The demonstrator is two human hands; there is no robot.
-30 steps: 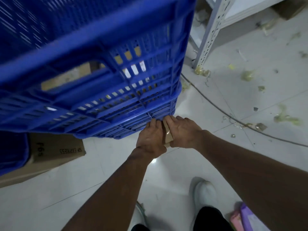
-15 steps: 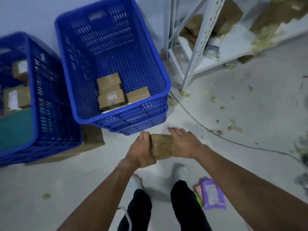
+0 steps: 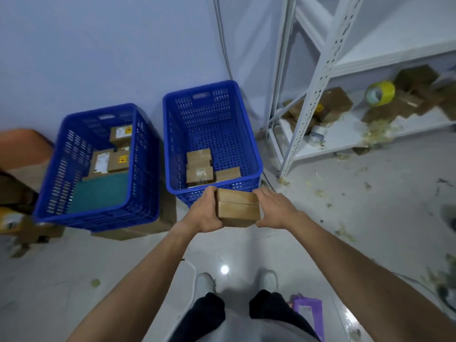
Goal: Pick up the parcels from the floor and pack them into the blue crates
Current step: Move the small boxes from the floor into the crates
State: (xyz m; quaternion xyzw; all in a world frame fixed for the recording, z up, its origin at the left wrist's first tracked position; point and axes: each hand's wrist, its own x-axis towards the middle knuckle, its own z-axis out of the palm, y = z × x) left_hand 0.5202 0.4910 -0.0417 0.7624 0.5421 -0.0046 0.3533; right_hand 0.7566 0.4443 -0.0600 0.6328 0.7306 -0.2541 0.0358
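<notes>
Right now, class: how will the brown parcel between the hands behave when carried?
Probably stiff: the parcel shows crisp edges while left hand and right hand press its sides. Likely light: a side squeeze seems to carry it. Might slip if pressure eases.
</notes>
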